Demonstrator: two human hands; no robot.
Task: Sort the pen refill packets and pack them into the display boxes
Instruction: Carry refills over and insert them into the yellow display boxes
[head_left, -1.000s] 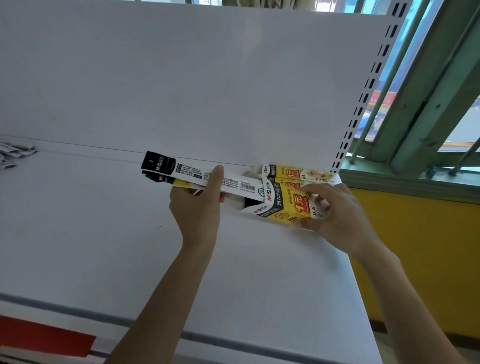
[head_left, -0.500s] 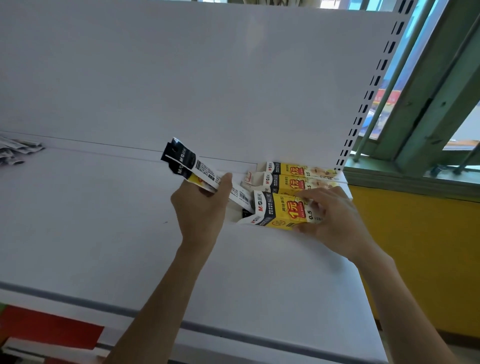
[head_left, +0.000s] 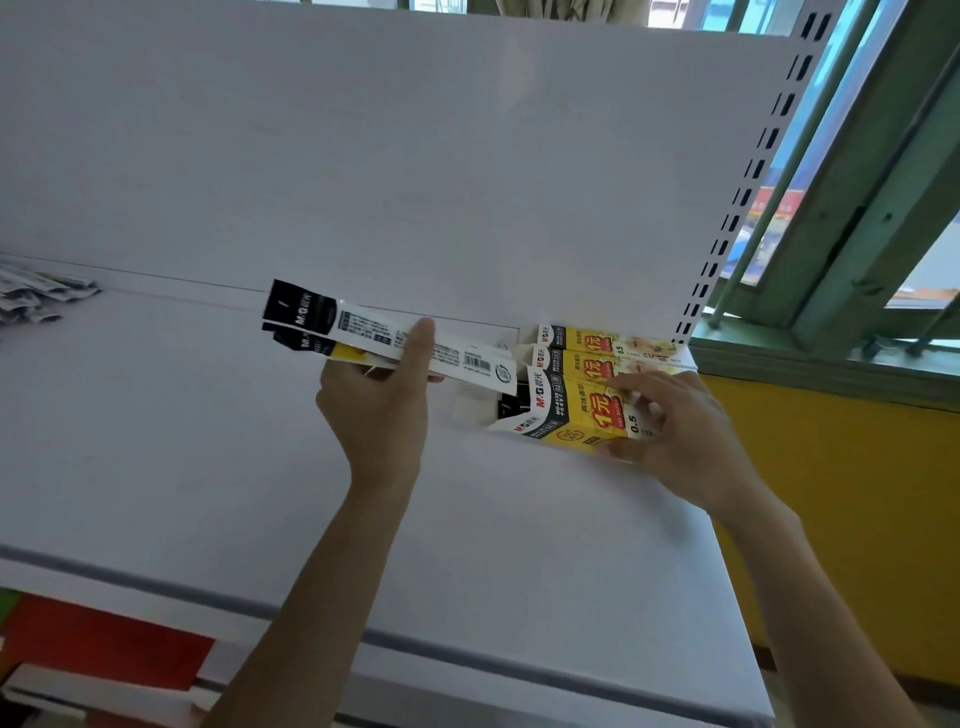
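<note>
Insertion: left hand (head_left: 379, 410) gripping flat black-white refill packets (head_left: 358, 326), right hand (head_left: 680, 439) pinching open yellow cardboard display box (head_left: 574, 415); align ends, slide level.

Flat white shelf board (head_left: 208, 441): smooth, matt paint, likely over sheet metal. Tall white back panel (head_left: 363, 156): same even, dull finish. Long black-and-white printed refill packets (head_left: 363, 332): thin film, slightly glossy. Yellow-and-black printed card display boxes (head_left: 576, 415): thin cardboard, smooth with a faint sheen, raw white on the inner flaps. Slotted white upright (head_left: 727, 228): painted metal. Green window frame (head_left: 852, 218): paint worn and scuffed. Yellow wall (head_left: 857, 493): smooth, semi-gloss
</note>
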